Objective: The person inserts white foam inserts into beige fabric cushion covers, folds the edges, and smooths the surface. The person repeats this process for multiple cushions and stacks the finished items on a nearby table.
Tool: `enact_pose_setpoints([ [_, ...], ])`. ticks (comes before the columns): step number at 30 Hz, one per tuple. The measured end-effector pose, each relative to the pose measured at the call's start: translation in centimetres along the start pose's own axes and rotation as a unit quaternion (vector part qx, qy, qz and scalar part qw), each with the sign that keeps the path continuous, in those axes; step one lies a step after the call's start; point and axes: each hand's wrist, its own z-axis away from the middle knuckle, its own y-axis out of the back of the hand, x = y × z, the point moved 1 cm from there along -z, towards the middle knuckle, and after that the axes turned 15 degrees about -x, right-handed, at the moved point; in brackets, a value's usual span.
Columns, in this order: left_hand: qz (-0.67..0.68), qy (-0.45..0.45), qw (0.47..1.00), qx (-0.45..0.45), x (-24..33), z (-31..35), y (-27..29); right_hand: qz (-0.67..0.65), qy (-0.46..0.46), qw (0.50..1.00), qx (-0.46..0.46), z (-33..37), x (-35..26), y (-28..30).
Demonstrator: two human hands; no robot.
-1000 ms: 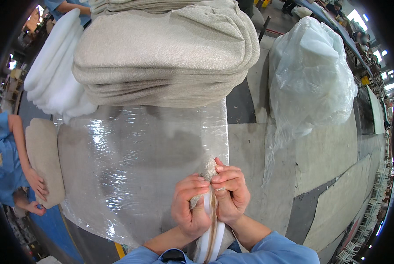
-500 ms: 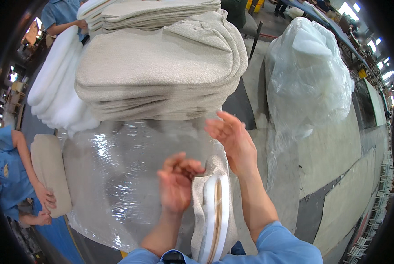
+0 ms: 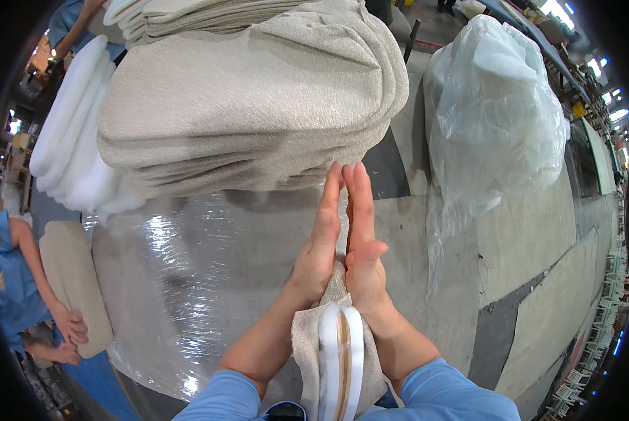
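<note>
A beige fabric cover lies in front of my body, its near end gaping round a cushion insert with white padding on both sides of a tan-brown core. The cover's narrow far end rises between my wrists. My left hand is on its left and my right hand on its right, palms facing each other. All fingers point away from me, stretched out straight, with a thin gap between the hands near the fingertips. Whether the palms press on fabric between them is hidden.
Beyond my hands stands a tall stack of beige covers, with white padding pieces to its left. Clear plastic sheet covers the table. A plastic-wrapped white bundle stands right. At left, a co-worker's hands touch a beige cushion.
My hands have come together from either side, the left moving right and forward, the right moving left. The cover's far end now sits between my wrists. The view has shifted slightly.
</note>
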Motion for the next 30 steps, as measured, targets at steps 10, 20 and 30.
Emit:
enact_pose_setpoints([
  [10, -0.100, 0.057, 0.993, -0.029, 3.9, -1.6, -1.6, -0.014, 0.018, 1.000, 0.004, 1.8, 0.5, 0.6],
  [20, -0.061, 0.074, 0.994, 0.056, 3.1, -1.3, -2.8, -0.068, 0.186, 0.980, -0.002, 5.7, 1.6, 0.6],
  [30, 0.175, -0.086, 0.974, 0.117, 1.5, 8.6, -3.1, 0.017, 0.236, 0.971, 0.022, 5.8, 0.7, 0.6],
])
